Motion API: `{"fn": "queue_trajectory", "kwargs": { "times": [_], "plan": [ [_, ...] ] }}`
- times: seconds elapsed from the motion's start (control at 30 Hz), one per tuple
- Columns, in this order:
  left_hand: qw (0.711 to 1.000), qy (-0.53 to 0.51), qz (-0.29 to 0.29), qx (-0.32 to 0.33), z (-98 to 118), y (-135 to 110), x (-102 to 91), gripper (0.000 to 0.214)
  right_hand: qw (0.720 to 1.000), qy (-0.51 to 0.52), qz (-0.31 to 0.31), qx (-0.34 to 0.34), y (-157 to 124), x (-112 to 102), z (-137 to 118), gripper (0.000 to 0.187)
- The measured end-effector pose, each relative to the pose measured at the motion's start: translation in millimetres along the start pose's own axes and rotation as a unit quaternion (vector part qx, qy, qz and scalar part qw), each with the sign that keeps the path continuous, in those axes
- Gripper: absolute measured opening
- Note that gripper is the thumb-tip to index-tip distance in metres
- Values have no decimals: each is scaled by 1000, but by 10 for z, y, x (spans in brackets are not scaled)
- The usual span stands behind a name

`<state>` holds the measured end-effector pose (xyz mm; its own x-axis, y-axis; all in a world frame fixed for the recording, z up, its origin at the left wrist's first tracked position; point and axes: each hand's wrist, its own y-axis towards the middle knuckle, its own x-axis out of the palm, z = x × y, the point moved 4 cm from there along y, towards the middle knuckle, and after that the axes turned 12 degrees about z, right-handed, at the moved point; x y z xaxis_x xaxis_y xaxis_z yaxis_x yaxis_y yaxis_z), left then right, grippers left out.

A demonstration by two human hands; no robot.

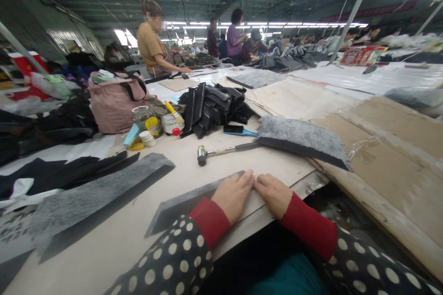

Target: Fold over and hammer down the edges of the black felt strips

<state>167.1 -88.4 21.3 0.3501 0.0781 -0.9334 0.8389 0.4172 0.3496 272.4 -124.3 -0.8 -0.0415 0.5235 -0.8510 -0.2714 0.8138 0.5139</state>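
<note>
A dark fabric strip [183,207] with a grey folded edge lies on the pale tabletop in front of me. My left hand [233,193] rests flat on the strip's right part, its fingers stretched out. Close beside it, my right hand [273,192] has its fingers bent and pressed together at the strip's right end. What these fingers hold, if anything, is hidden. Beyond my hands lies a hammer [216,151] with a yellow-and-black head. The handle's far end reaches a grey fleecy piece with a black border [301,138].
Left lies another grey-and-black piece [104,198]. Behind are a blue brush [238,130], a pile of black pieces [211,106], a glass jar [141,117], a small white pot [147,138], a yellow paintbrush [174,111] and a pink bag [112,103]. A co-worker [150,46] stands across.
</note>
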Motion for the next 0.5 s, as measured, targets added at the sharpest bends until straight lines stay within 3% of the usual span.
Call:
{"fn": "queue_trajectory", "kwargs": {
  "times": [0.2,0.5],
  "plan": [
    [997,63,-32,10,91,20,31,40,999,24,33,9,-47,-39,2,23],
    [998,43,-51,-4,84,70,21,37,998,29,52,3,-34,-59,-1,19]
  ]
}}
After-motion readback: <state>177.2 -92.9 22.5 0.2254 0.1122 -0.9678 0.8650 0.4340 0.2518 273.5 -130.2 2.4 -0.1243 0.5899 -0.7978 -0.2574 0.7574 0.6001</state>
